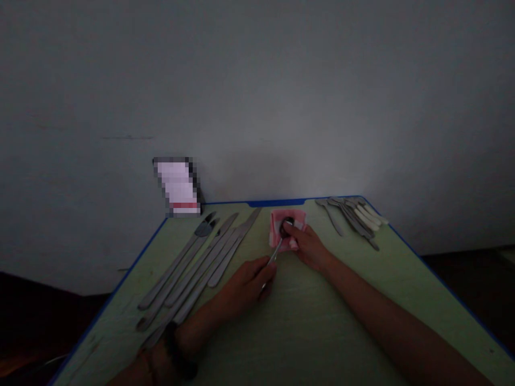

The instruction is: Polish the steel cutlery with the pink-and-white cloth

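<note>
My left hand [250,279] is closed round the handle of a metal spoon [275,253], which points away from me and slightly right. The spoon's bowl lies against a folded pink and white cloth [277,219]. My right hand [308,244] grips the cloth from the right, with the thumb pressed on the bowl and the other fingers partly hidden by the cloth. To the left of my hands several long metal knives [225,252] and spoons [204,228] lie side by side, their handles towards me.
At the far right of the green table [322,332] lies a bunch of forks [356,214], some with white handles. A phone [179,185] with a blurred screen leans on the grey wall [257,107] at the back left. Blue trim [277,203] edges the table.
</note>
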Motion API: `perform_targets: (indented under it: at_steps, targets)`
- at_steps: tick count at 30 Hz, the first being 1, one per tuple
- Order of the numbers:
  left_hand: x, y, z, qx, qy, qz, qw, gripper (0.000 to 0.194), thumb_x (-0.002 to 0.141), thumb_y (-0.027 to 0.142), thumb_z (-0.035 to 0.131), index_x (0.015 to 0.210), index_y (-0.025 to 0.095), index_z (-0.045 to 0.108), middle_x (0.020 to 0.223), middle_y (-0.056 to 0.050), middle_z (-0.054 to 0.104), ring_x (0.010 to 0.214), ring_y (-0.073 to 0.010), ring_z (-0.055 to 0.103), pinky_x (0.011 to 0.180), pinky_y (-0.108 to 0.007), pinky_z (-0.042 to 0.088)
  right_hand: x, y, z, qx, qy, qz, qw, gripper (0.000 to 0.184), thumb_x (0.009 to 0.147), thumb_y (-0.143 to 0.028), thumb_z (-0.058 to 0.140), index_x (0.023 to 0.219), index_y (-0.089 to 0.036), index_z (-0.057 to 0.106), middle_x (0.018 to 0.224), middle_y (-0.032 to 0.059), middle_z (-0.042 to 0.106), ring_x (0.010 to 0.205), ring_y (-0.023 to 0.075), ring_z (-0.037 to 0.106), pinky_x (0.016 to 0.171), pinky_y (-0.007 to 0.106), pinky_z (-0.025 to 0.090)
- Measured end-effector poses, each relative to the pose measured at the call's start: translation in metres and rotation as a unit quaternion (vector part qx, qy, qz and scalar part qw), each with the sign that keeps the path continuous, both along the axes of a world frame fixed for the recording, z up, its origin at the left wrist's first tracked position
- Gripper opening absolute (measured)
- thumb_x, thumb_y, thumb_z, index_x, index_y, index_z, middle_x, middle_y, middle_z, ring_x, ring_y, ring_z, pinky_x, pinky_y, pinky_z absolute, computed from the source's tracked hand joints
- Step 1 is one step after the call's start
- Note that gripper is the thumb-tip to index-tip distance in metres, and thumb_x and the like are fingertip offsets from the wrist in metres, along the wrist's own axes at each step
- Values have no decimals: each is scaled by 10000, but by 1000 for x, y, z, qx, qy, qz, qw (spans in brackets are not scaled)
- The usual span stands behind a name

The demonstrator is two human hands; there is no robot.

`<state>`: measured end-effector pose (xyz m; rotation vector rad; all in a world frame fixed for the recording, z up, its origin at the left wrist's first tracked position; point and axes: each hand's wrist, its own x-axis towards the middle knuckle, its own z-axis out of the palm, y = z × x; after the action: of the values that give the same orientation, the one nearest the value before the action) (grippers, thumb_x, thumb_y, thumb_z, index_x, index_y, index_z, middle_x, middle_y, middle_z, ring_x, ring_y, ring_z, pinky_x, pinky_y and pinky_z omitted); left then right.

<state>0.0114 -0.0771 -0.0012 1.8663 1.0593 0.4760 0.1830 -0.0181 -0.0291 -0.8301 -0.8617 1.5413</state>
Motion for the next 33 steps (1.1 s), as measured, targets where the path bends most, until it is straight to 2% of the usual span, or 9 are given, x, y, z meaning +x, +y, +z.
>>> perform_targets:
  at_steps: [7,13,21,33]
  targets:
    - [0,-1,-1,9,9,12,1000,367,925,426,326,693,184,475,633,24,519,607,-123,491,604,-235,382,2,3,-6,-7,-21,6,1000,169,658,-327,691,682,-172,628,604,-30,602,555,109,503,579,244,395]
    - [1,-1,-2,3,-6,8,1000,388,936,406,315,665,178,473,606,39,483,580,-109,474,598,-234,370,1,2,-3,-24,-9,4,1000,129,626,-268,690,691,-170,638,605,-32,616,570,114,521,582,246,395]
    - [1,-1,-5,-1,-17,12,1000,375,938,416,325,684,180,468,603,42,478,578,-110,473,594,-230,367,-1,1,1,-39,4,-11,999,165,603,-294,708,674,-165,632,596,-32,619,561,112,515,579,248,386]
    - [0,0,-6,15,-5,2,1000,382,940,408,323,672,179,470,603,39,491,581,-113,485,601,-231,367,1,2,-4,-26,-21,3,999,173,638,-314,682,614,-166,596,511,-47,553,491,91,456,539,242,352]
